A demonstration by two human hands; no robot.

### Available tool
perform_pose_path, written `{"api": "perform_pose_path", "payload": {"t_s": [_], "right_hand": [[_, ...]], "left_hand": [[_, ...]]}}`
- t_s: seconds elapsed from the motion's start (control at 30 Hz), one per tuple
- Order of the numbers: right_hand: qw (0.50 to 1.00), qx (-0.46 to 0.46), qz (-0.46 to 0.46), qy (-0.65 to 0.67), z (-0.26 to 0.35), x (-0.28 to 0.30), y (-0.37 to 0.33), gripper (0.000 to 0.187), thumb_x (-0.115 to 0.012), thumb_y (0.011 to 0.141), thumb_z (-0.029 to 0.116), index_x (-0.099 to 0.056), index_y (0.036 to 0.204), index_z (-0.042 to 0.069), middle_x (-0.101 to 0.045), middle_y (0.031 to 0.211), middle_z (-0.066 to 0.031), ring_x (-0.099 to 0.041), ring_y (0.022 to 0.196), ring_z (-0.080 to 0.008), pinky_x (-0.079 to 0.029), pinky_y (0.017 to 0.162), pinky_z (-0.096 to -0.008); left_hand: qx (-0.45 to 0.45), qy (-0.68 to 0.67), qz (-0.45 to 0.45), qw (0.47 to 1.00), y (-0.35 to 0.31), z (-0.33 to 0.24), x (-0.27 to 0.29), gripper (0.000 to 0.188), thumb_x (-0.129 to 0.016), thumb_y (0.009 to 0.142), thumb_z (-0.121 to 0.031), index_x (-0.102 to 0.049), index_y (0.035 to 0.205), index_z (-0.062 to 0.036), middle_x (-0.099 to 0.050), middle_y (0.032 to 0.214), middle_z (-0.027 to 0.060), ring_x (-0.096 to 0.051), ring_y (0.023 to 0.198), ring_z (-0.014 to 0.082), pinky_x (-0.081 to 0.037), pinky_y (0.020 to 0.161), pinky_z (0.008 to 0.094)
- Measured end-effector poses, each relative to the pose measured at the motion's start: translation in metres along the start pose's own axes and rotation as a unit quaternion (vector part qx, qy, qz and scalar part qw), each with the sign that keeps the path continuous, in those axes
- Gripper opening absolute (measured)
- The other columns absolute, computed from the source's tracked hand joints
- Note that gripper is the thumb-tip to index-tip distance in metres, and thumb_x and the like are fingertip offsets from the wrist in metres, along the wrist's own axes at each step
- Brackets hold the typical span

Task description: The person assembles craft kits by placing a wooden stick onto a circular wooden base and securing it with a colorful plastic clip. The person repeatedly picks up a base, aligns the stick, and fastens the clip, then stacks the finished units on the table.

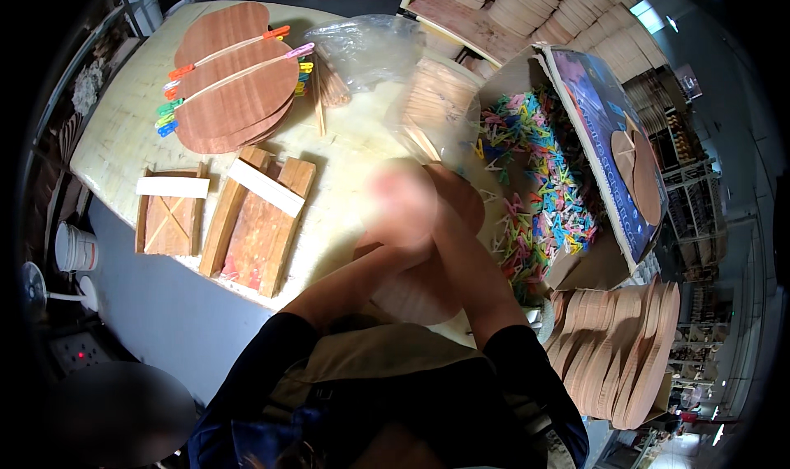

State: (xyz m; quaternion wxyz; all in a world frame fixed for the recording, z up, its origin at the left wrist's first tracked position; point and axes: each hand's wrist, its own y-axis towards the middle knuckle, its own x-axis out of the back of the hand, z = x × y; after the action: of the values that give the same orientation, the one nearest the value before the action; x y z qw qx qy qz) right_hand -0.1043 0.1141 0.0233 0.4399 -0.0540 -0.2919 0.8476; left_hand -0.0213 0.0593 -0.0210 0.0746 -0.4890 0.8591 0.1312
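My forearms come up from the lower edge in dark sleeves and meet over a thin wooden guitar-shaped panel (pixel 415 292) lying at the near edge of the table (pixel 123 140). My left hand (pixel 403 201) is a motion blur above that panel; its grip cannot be told. My right hand (pixel 457 193) sits just beside it, partly hidden behind the blur, so whether that grip is clenched or released cannot be told either. Both hands are over the far end of the panel; contact is unclear.

Right of the panel, touching the table edge: an open cardboard box (pixel 605 259) full of small coloured clothespins (pixel 539 181). Nearer, right of the panel: a leaning stack of similar wooden cutouts (pixel 617 354).

Left of the panel: two wooden jig frames (pixel 222 214) with pale cross strips.

Beyond the panel: a clear plastic bag of thin wooden sticks (pixel 370 53). Far left of that, well apart from the panel: a pile of reddish body-shaped boards (pixel 234 78) with pale braces held by coloured clips at the edges.
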Motion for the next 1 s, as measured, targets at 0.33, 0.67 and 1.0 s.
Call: {"api": "perform_pose_path", "payload": {"t_s": [0.33,0.67,1.0], "right_hand": [[0.938,0.157,-0.118,-0.287,-0.011,0.018,0.001,0.025,-0.069,0.074,0.010,-0.066,0.098,0.005,-0.063,0.084,-0.0101,-0.059,0.069,-0.0226,-0.048,0.063,-0.0336],[0.834,0.268,-0.353,-0.328,-0.082,0.074,-0.056,0.023,-0.068,0.074,0.022,-0.066,0.090,0.006,-0.062,0.088,-0.0147,-0.059,0.081,-0.0310,-0.047,0.075,-0.0382],[0.809,0.153,-0.564,-0.059,-0.225,0.047,-0.218,0.021,-0.056,0.091,0.010,-0.065,0.109,0.002,-0.061,0.075,-0.0003,-0.050,0.064,-0.0077,-0.041,0.057,-0.0244]], "left_hand": [[-0.082,0.207,0.049,0.974,0.000,0.015,0.004,0.021,-0.047,0.077,0.004,-0.056,0.096,-0.0001,-0.055,0.100,0.0127,-0.053,0.093,0.0227,-0.042,0.082,0.0346],[-0.138,0.369,0.083,0.915,0.011,0.008,0.013,0.023,-0.051,0.075,0.002,-0.058,0.097,-0.0005,-0.054,0.103,0.0171,-0.052,0.098,0.0315,-0.043,0.086,0.0376],[-0.151,0.133,-0.630,0.750,-0.097,-0.094,0.249,0.010,-0.055,0.089,-0.006,-0.054,0.099,-0.0035,-0.056,0.088,0.0044,-0.053,0.080,0.0129,-0.046,0.072,0.0278]]}}
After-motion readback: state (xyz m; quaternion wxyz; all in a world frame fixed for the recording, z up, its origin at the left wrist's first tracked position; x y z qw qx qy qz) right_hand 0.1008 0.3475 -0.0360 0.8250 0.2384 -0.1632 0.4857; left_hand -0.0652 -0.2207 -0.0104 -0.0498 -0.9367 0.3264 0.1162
